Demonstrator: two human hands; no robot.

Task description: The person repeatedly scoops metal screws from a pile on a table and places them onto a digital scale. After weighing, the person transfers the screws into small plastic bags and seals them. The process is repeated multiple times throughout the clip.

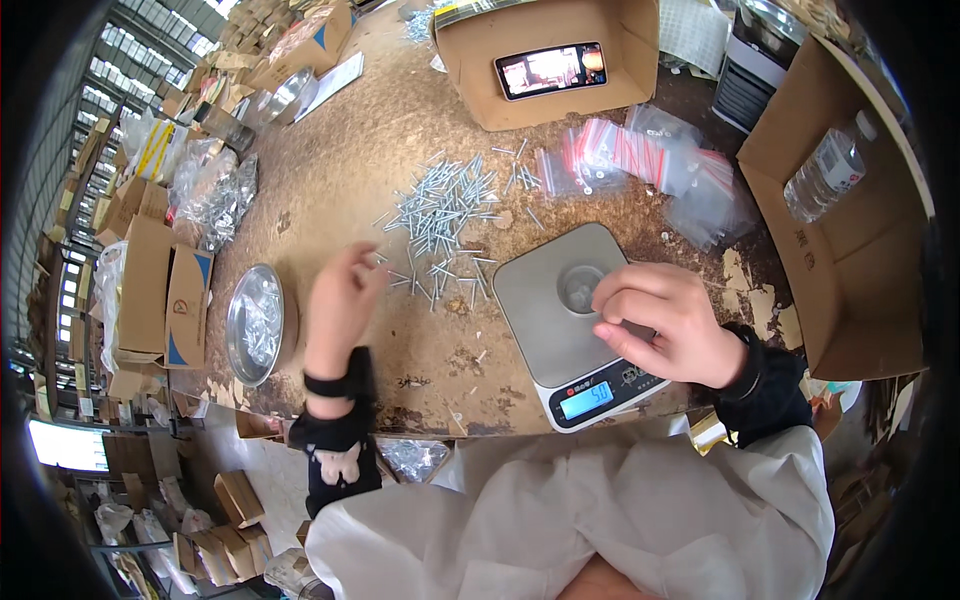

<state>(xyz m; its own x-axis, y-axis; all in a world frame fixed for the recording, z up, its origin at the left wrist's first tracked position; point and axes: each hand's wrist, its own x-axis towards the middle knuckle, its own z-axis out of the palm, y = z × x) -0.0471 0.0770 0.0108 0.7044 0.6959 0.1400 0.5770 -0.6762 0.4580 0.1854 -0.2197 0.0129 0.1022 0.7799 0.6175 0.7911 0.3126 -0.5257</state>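
Note:
A kitchen-type digital scale (535,300) with a lit blue display lies on the worn table in front of me. On its plate stands a small round clear cup (580,290). My right hand (660,315) is over the scale at the cup's right side, fingers curled and thumb close to them; whatever they pinch is hidden. My left hand (345,290), smeared by motion, is over the table left of a loose pile of silver screws (440,205). Beside it, farther left, sits a metal bowl (236,330) of small clear plastic bags (262,325).
Red-striped zip bags (640,150) lie behind the scale. A phone (551,71) leans in an open cardboard box (470,70) at the back. On the right, another box (850,290) holds a plastic bottle (826,175). Cartons (186,305) stand past the left edge.

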